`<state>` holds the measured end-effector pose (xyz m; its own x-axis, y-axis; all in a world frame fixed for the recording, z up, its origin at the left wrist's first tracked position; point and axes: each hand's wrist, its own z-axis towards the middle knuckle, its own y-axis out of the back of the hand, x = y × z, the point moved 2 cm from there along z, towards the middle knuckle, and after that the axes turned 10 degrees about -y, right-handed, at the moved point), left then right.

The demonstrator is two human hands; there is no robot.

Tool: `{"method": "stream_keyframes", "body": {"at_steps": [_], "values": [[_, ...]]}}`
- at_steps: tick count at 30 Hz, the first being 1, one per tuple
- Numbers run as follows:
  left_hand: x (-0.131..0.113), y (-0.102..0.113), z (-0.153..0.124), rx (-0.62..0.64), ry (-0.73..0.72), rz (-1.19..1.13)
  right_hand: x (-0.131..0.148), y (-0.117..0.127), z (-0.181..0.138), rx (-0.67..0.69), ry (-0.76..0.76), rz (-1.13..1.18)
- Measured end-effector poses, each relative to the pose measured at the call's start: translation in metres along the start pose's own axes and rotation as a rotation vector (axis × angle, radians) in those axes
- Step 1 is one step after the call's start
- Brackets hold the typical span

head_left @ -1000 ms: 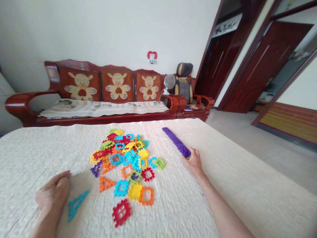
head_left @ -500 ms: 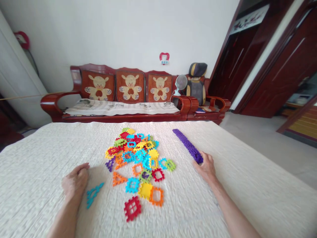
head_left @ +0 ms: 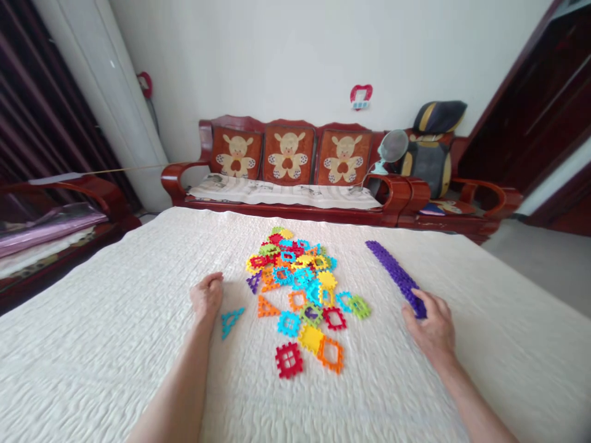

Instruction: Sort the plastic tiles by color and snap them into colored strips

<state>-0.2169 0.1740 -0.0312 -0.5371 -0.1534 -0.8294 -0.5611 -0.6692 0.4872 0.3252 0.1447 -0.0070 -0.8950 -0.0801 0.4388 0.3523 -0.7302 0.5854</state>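
Note:
Long and bumpy, a purple row of interlocking pieces [head_left: 392,267] lies slantwise on the right of the table. My right hand [head_left: 431,326] grips its near end, thumb on one side and fingers on the other. My left hand [head_left: 207,295] rests on the cloth with curled fingers, and nothing shows in it. Just right of that wrist lies a teal triangular toy piece [head_left: 231,322]. Between my hands spreads a loose heap of colourful notched plastic building pieces [head_left: 302,277]. A red window-shaped piece [head_left: 289,360] and an orange square frame [head_left: 331,355] lie nearest me.
A cream quilted cloth [head_left: 124,344] covers the table. Beyond its far edge stands a wooden sofa [head_left: 272,209] with bear-patterned cushions [head_left: 289,155]. A small fan [head_left: 392,147] and a massage seat cushion [head_left: 427,163] are at the back right.
The view has swung to the left, so everything appears further right. My right hand stays on the near end of the purple row, and my left hand remains curled on the cloth.

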Motion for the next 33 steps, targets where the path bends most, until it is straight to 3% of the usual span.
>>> {"method": "stream_keyframes", "body": {"at_steps": [4, 9, 13, 16, 22, 33], "values": [[0.007, 0.001, 0.006, -0.077, 0.044, -0.289, 0.074, -0.023, -0.014, 0.141, 0.213, 0.181], [0.011, 0.009, 0.012, -0.142, 0.272, -0.764, 0.188, -0.054, -0.049, 0.431, 0.405, 0.370], [0.009, 0.014, 0.014, -0.166, 0.343, -0.902, 0.268, -0.071, -0.079, 0.629, 0.503, 0.369], [0.008, 0.015, 0.014, -0.174, 0.367, -0.929, 0.309, -0.079, -0.096, 0.702, 0.507, 0.311], [0.008, 0.013, 0.014, -0.185, 0.353, -0.942, 0.341, -0.088, -0.114, 0.718, 0.420, 0.174], [0.005, 0.013, 0.010, -0.199, 0.316, -0.846, 0.346, -0.098, -0.120, 0.773, 0.475, 0.125]]}}
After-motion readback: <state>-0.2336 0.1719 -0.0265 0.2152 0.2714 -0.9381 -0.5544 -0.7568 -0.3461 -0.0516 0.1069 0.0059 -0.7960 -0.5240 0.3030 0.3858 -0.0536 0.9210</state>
